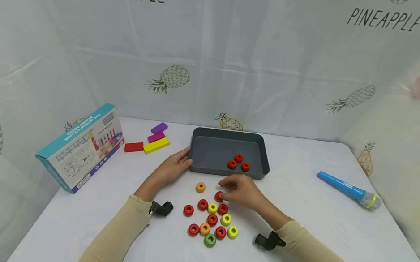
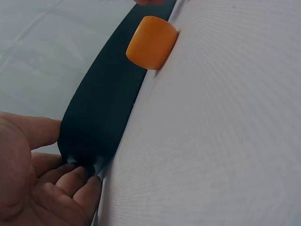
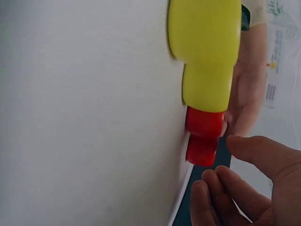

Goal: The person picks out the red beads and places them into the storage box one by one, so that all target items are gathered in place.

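On tray edge [image 1: 212, 171], LH [image 1: 170, 169], gap, RH [image 1: 244, 192] nr bead [image 1: 218, 197]

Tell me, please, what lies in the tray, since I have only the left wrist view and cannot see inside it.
Observer: Three red rings lie in the tray.
Operator: Thank you; could you say where the right hand is working?
Observer: Its fingers are at a red ring outside the tray; I cannot tell whether they touch it.
Operator: Might I also ask what lies off to the tray's right?
Observer: A blue microphone.
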Motion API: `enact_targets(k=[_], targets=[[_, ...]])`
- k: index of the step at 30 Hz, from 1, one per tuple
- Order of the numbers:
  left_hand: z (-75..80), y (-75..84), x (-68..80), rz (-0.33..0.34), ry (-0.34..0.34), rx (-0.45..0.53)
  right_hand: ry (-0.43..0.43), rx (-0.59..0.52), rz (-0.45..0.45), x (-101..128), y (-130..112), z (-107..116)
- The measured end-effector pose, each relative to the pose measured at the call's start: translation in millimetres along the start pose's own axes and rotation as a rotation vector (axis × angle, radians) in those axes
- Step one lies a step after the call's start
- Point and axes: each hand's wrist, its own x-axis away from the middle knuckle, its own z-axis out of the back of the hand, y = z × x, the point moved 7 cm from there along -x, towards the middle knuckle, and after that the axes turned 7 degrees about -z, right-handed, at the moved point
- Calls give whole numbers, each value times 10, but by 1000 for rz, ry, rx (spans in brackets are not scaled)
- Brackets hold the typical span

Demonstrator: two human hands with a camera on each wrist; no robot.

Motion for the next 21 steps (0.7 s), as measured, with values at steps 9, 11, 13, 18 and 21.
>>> enact_targets(k=[9,11,13,18,21], targets=[[4,-3,4,-2,2,-8,-35,1,6,-1,-4,-91],[5,2,6,1,0,-12,-37,3,6,5,-2,-95],[8,10,8,3,1,-17,-40,4,6,11,-1,-98],[12,7,9,15,4,-25,-52,3,1,19,-7,-107],[14,3,10,20,5,-29,-53,-1,-1,18,-3,-109]])
